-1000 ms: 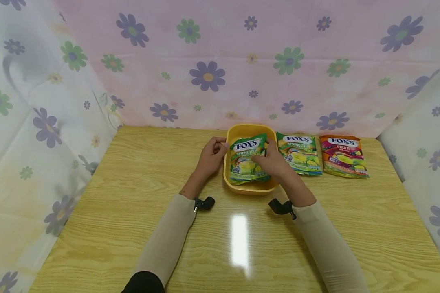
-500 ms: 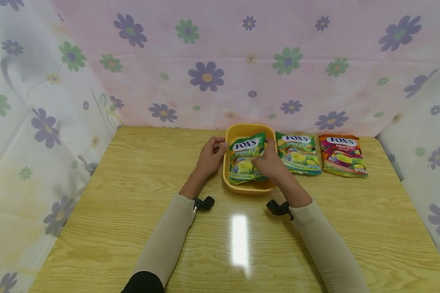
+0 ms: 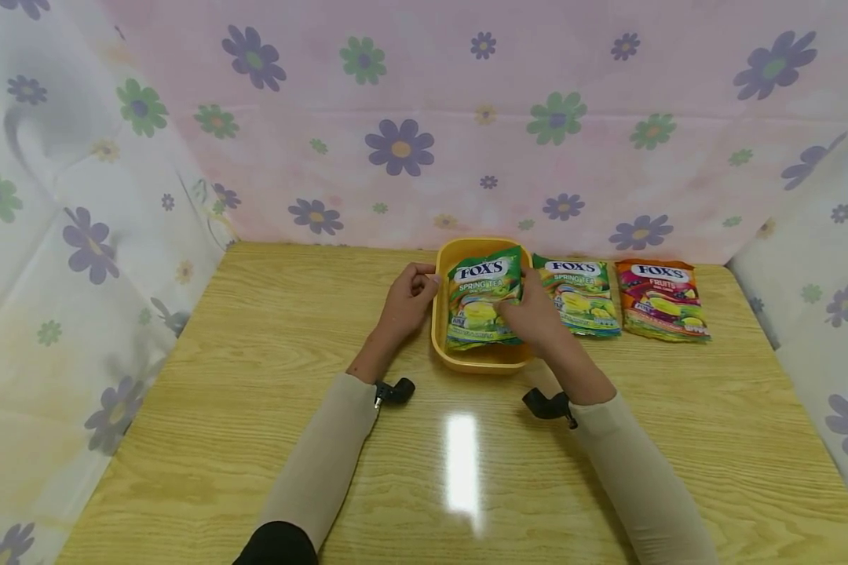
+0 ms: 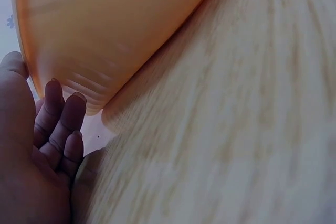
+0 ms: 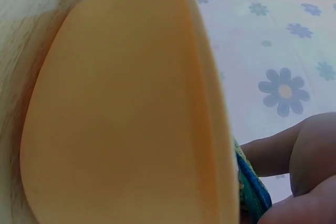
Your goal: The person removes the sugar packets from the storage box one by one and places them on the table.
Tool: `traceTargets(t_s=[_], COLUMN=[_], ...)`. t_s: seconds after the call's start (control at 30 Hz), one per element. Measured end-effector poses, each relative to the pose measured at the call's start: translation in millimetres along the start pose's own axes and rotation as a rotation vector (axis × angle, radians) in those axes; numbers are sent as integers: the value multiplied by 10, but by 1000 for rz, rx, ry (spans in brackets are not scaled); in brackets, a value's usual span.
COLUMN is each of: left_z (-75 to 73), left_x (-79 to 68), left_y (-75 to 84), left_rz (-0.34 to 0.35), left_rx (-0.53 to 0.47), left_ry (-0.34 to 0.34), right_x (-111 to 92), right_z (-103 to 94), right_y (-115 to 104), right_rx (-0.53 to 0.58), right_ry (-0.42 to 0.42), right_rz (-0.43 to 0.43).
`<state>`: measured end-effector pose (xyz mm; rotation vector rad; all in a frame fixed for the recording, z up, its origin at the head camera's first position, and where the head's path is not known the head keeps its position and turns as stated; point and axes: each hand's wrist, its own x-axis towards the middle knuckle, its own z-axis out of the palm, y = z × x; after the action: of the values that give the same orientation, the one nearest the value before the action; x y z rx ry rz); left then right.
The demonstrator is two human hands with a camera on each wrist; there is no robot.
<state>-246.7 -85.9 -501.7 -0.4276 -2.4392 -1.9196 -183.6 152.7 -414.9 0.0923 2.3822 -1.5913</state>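
A green Fox's Spring Tea candy bag (image 3: 475,292) is inside a yellow plastic tub (image 3: 482,367) at the back middle of the table. My right hand (image 3: 537,318) grips the bag by its right edge, thumb over the front. In the right wrist view, only a strip of the candy bag (image 5: 254,195) shows past the tub's rim. On the opposite side, my left hand (image 3: 404,306) holds the tub's left rim. The left wrist view shows that hand's thumb at the rim and its other fingers curled by the outer wall (image 4: 110,30).
Right of the tub lies another green Spring Tea bag (image 3: 578,298), partly behind my right hand. Beyond it is a red Fox's Fruits bag (image 3: 660,302). A flowered cloth (image 3: 459,110) hangs behind the wooden table (image 3: 290,314) and at both sides.
My right hand has shifted slightly up and to the right with the candy bag, whose top now reaches higher in the tub and stands straighter. The left hand and tub have stayed put.
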Motion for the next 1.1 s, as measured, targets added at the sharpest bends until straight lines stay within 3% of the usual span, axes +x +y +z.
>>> traceTargets(t_s=[0.77, 1.1], left_z=[-7, -13], left_x=[-15, -11], left_y=[23, 11], left_rz=[10, 13], left_rx=[3, 1], left_ry=[-10, -4], right_x=[-269, -427], right_z=[-244, -395], right_y=[93, 121], right_rx=[232, 251], right_ry=[19, 33], right_rz=[-59, -44])
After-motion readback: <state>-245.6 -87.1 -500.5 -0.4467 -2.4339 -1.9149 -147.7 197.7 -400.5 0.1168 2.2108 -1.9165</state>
